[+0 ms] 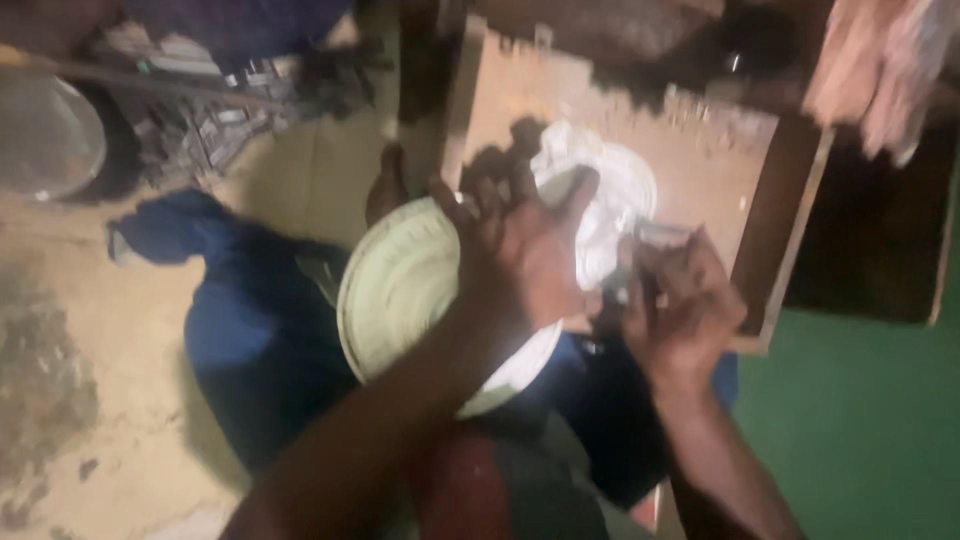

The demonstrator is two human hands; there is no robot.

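Observation:
A round pale moulded disc [400, 285] with raised rings lies across my lap, partly over a wooden board [690, 160]. My left hand [520, 250] rests on top of the disc, fingers spread over white pasty material [590, 190] near its far edge. My right hand [680, 305] is closed around a small metal tool [655, 235] whose blade meets the white material. The picture is blurred, so the tool's shape is unclear.
Blue cloth [240, 310] covers my legs on a sandy floor [100, 360]. A metal basin [45, 135] and dark scrap parts [200, 120] sit at the upper left. Another person's hand [875, 70] shows at the top right. A green surface [860, 420] lies at the right.

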